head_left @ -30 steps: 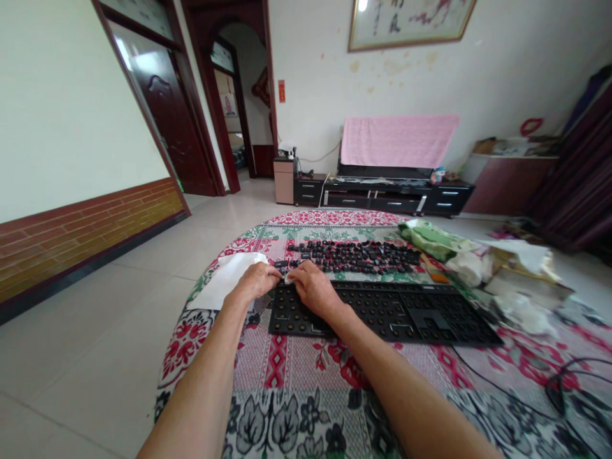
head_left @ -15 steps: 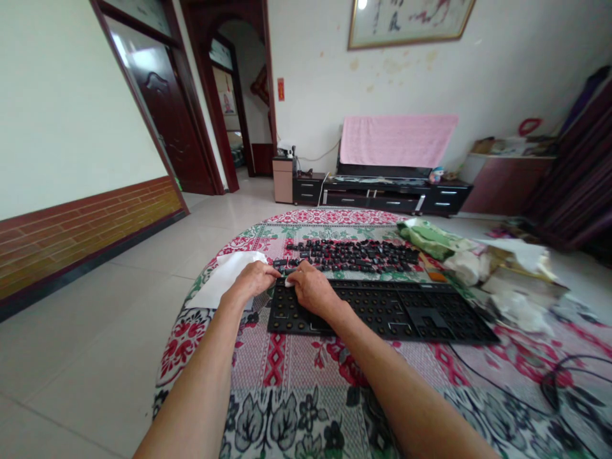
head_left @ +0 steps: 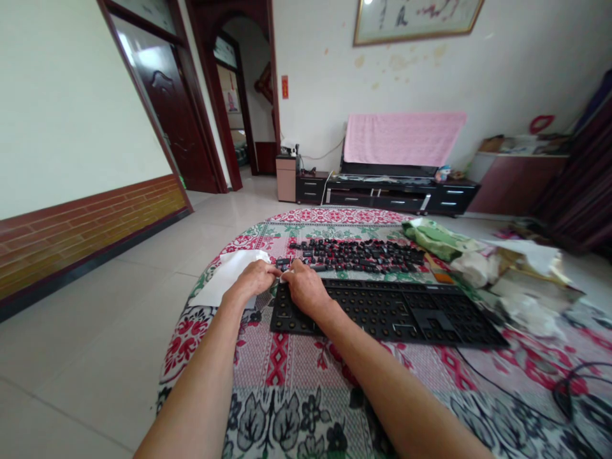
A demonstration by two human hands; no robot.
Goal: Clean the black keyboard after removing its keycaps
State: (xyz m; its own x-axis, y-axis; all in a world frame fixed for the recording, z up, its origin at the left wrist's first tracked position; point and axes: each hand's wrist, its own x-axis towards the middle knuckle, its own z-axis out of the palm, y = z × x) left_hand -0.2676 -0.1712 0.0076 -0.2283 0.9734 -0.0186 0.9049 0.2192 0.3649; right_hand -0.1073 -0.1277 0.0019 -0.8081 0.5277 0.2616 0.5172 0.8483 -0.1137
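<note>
A black keyboard (head_left: 354,312) with its keycaps off lies on the patterned tablecloth in front of me. At its upper left corner my right hand (head_left: 306,287) is closed on a small piece of white tissue (head_left: 287,276). My left hand (head_left: 255,280) is right beside it, fingers bent and drawn together, their tips meeting near the tissue. What those left fingertips pinch, if anything, is hidden. Many loose black keycaps (head_left: 358,255) are spread behind the keyboard. Under and beside my left hand lies a white sheet of paper (head_left: 220,280).
A brush (head_left: 442,276) with orange bristles lies behind the keyboard's right part. To the right are a green bag (head_left: 435,239) and crumpled white plastic (head_left: 530,312). A black cable (head_left: 568,395) runs across the tablecloth (head_left: 287,408) at the lower right.
My right hand has moved slightly up and left with the tissue, closer to my left fingertips. The view has shifted a little; the keyboard and keycaps keep their places.
</note>
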